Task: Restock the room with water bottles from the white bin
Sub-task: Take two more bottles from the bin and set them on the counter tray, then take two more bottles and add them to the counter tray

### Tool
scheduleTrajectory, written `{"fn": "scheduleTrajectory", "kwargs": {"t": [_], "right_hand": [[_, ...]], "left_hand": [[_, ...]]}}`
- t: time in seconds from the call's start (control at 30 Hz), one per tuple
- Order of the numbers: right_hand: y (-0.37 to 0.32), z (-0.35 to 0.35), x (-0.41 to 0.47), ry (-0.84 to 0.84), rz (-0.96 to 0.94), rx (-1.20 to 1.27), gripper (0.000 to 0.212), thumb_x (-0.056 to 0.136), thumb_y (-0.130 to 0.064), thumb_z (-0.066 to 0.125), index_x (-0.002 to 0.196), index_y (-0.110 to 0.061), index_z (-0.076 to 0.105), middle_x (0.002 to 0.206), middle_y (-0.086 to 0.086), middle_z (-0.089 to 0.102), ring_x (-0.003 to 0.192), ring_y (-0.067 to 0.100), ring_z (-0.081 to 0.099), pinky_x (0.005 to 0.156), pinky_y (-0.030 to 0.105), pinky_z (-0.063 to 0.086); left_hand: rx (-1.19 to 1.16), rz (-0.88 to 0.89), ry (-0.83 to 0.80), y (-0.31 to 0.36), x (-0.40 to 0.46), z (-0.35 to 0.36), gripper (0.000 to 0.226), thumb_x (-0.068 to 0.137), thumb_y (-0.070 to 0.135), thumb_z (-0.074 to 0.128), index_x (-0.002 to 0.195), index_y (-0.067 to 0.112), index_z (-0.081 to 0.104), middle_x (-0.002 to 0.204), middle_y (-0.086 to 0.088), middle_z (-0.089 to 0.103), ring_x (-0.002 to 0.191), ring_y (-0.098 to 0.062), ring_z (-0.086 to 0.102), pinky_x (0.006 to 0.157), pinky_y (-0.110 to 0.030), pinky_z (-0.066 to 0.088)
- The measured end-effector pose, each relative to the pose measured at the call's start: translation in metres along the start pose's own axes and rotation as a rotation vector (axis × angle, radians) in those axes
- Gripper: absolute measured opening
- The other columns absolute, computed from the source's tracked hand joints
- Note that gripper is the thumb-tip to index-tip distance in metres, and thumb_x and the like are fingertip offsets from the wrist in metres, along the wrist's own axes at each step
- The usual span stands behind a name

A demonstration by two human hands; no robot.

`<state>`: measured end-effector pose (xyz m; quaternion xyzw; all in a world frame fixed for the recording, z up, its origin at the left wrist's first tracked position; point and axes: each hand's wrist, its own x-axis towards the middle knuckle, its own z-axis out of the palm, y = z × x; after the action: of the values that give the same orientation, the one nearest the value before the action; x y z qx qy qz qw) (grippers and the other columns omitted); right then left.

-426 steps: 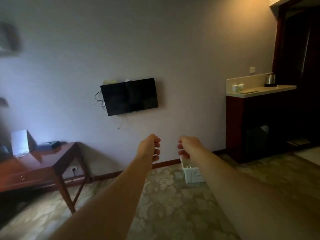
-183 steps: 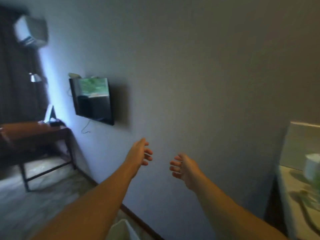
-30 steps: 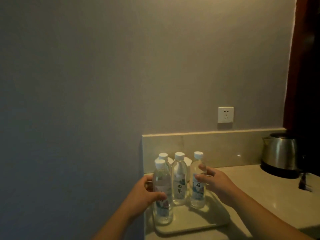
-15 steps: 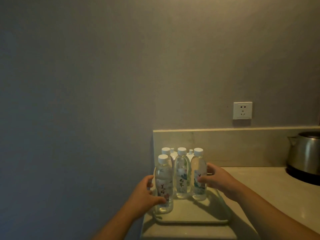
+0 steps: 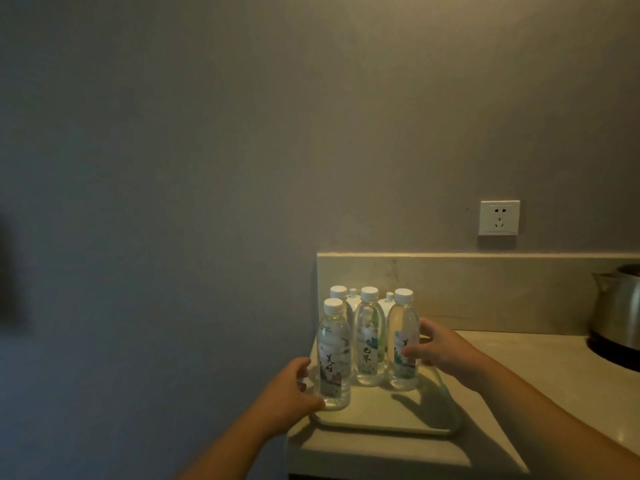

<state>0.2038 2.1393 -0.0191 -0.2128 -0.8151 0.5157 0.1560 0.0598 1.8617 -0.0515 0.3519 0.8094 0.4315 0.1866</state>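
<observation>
Cut off by the frame's 3 o'clock edge: kettle. Mostly hidden behind the front water bottles: a fourth bottle and two white lidded cups. Illegibly small: bottle label print.

**Brush characters on the bottle labels**

Three water bottles at the front of the tray carry pale printed labels with dark, brush-style Chinese characters running downward. On the front left bottle the two characters look like 美好, though the dim light leaves that reading unsure. The middle bottle shows two characters, the upper one close to 西; the lower one is too soft to read. The right bottle has one character partly showing above the thumb that covers the rest. Small print near the top of each label is too blurred to make out. The wall socket bears no readable marking.
</observation>
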Motion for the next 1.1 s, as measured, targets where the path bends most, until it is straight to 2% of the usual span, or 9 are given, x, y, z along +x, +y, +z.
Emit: {"fn": "scheduleTrajectory", "kwargs": {"t": [0.1, 0.17, 0.23, 0.37, 0.47, 0.57, 0.7, 0.87, 1.1], "right_hand": [[-0.021, 0.005, -0.009, 0.339, -0.041, 0.125, 0.069, 0.087, -0.016, 0.072, 0.147, -0.019, 0.039, 0.146, 0.009, 0.047, 0.130, 0.031, 0.049, 0.101, 0.046, 0.047], [-0.049, 0.021, -0.021, 0.738, -0.165, 0.211, 0.049, 0.090, -0.016, 0.061, 0.136, -0.023, 0.045, 0.131, 0.006, 0.053, 0.116, 0.026, 0.055, 0.083, 0.034, 0.049], [-0.090, 0.051, -0.033, 0.845, -0.330, 0.279, 0.033, 0.090, -0.014, 0.055, 0.119, -0.028, 0.050, 0.110, 0.001, 0.057, 0.094, 0.017, 0.057, 0.070, 0.024, 0.046], [-0.177, 0.135, -0.042, 0.588, -0.494, 0.351, 0.017, 0.092, -0.007, 0.053, 0.101, -0.020, 0.059, 0.083, -0.002, 0.061, 0.067, 0.008, 0.056, 0.053, 0.011, 0.044], [-0.231, 0.220, -0.047, 0.107, -0.344, 0.378, 0.014, 0.096, -0.011, 0.050, 0.087, -0.017, 0.058, 0.071, 0.001, 0.058, 0.050, 0.011, 0.053, 0.040, 0.019, 0.040], [-0.261, 0.314, -0.059, -0.152, -0.231, 0.258, 0.014, 0.097, -0.023, 0.052, 0.086, -0.017, 0.059, 0.072, -0.001, 0.059, 0.050, 0.011, 0.055, 0.044, 0.022, 0.042], [-0.280, 0.440, -0.078, -0.287, -0.110, 0.239, 0.015, 0.098, -0.024, 0.051, 0.090, -0.016, 0.062, 0.073, 0.000, 0.061, 0.057, 0.014, 0.057, 0.052, 0.025, 0.045], [-0.286, 0.573, -0.105, -0.248, -0.109, 0.230, 0.025, 0.099, -0.018, 0.050, 0.076, -0.012, 0.059, 0.072, 0.004, 0.061, 0.056, 0.015, 0.055, 0.052, 0.027, 0.044], [-0.234, 0.705, -0.110, -0.316, 0.039, 0.147, 0.024, 0.095, -0.019, 0.053, 0.074, -0.011, 0.062, 0.074, 0.004, 0.063, 0.058, 0.016, 0.057, 0.052, 0.027, 0.045]], "left_hand": [[-0.020, 0.015, 0.024, -0.008, -0.016, -0.015, 0.066, 0.081, 0.029, 0.079, 0.136, 0.030, 0.042, 0.120, 0.012, 0.051, 0.102, -0.001, 0.055, 0.069, -0.008, 0.048], [-0.026, 0.003, 0.113, -0.012, -0.025, -0.029, 0.054, 0.089, 0.018, 0.069, 0.137, 0.021, 0.046, 0.121, 0.002, 0.054, 0.104, -0.011, 0.057, 0.076, -0.018, 0.051], [-0.119, -0.023, 0.217, -0.013, -0.035, -0.048, 0.044, 0.093, 0.009, 0.062, 0.136, 0.012, 0.049, 0.115, -0.006, 0.059, 0.100, -0.017, 0.059, 0.075, -0.028, 0.052], [-0.317, -0.035, 0.400, -0.010, -0.065, -0.105, 0.028, 0.096, 0.005, 0.057, 0.124, 0.006, 0.058, 0.101, -0.012, 0.063, 0.080, -0.019, 0.064, 0.063, -0.029, 0.049], [-0.352, -0.026, 0.492, -0.021, -0.103, -0.162, 0.022, 0.097, 0.004, 0.053, 0.119, 0.007, 0.058, 0.100, -0.010, 0.063, 0.070, -0.016, 0.063, 0.057, -0.027, 0.047], [-0.356, -0.033, 0.605, -0.050, -0.159, -0.226, 0.021, 0.097, 0.004, 0.053, 0.116, 0.009, 0.059, 0.098, -0.009, 0.063, 0.066, -0.016, 0.062, 0.055, -0.027, 0.046], [-0.309, -0.075, 0.731, -0.115, -0.258, -0.310, 0.020, 0.096, 0.007, 0.051, 0.112, 0.013, 0.062, 0.093, -0.004, 0.068, 0.063, -0.014, 0.066, 0.054, -0.024, 0.051], [-0.255, -0.248, 0.829, -0.216, -0.384, -0.393, 0.018, 0.094, 0.013, 0.055, 0.107, 0.021, 0.065, 0.094, -0.006, 0.072, 0.073, -0.020, 0.071, 0.057, -0.028, 0.054], [-0.395, -0.479, 0.941, -0.347, -0.449, -0.416, 0.014, 0.098, 0.016, 0.051, 0.103, 0.017, 0.064, 0.082, -0.005, 0.067, 0.057, -0.016, 0.063, 0.051, -0.024, 0.050]]}}
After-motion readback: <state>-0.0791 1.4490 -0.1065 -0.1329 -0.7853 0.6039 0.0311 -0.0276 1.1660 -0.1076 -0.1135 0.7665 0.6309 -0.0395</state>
